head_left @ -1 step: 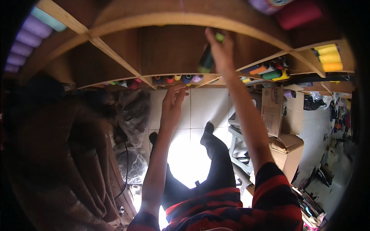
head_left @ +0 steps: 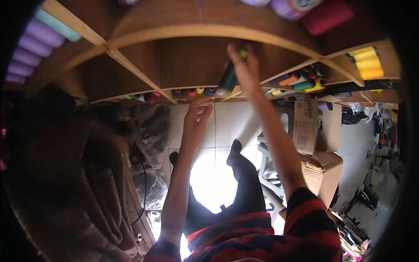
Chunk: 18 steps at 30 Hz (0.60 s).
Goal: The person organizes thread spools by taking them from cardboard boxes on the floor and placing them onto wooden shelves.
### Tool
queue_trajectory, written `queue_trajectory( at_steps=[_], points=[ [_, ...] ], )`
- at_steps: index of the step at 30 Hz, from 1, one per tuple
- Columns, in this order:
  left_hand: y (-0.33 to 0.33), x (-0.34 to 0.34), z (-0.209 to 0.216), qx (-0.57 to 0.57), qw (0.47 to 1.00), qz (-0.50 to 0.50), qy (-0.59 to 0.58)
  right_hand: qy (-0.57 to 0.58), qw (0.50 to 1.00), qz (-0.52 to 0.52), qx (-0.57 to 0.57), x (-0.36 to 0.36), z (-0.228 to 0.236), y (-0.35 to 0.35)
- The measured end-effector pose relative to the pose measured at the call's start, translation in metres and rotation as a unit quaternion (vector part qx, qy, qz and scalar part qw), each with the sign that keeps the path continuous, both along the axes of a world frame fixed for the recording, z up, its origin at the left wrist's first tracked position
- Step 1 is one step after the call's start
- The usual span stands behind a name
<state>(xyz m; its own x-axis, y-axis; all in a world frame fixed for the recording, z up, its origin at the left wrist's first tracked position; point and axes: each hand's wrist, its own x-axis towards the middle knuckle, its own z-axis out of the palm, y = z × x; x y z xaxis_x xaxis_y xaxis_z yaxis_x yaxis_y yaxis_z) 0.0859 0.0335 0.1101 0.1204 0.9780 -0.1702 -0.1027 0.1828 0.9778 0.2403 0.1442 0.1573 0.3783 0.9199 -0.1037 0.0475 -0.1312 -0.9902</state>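
Note:
My right hand grips a dark green thread cone by its lighter green end, inside the front of a wooden shelf compartment. The cone is tilted, its other end pointing down toward the shelf's lower edge. Just below that edge is my left hand, fingers loosely bent and apart, with nothing in it. Close to its fingertips, several thread spools in red, yellow and blue show in the row below.
Purple cones fill a compartment at left, yellow spools one at right. Several mixed-colour cones lie right of my right hand. Cardboard boxes and a grey plastic stool stand at right. Brown cloth hangs at left.
My right hand has moved slightly left and down with the green thread cone, toward my left hand. The left hand stays nearly in place.

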Motion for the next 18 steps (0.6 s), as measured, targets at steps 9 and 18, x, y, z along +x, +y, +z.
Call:
queue_trajectory(
  at_steps=[9, 18],
  points=[
    [-0.020, -0.001, 0.141, 0.129, 0.961, -0.154, 0.188, 0.135, 0.988, 0.079, -0.004, 0.006, 0.106, -0.137],
    [-0.047, -0.001, 0.276, 0.150, 0.932, -0.307, 0.121, 0.145, 0.966, 0.204, -0.057, 0.051, 0.214, -0.256]
  ],
)
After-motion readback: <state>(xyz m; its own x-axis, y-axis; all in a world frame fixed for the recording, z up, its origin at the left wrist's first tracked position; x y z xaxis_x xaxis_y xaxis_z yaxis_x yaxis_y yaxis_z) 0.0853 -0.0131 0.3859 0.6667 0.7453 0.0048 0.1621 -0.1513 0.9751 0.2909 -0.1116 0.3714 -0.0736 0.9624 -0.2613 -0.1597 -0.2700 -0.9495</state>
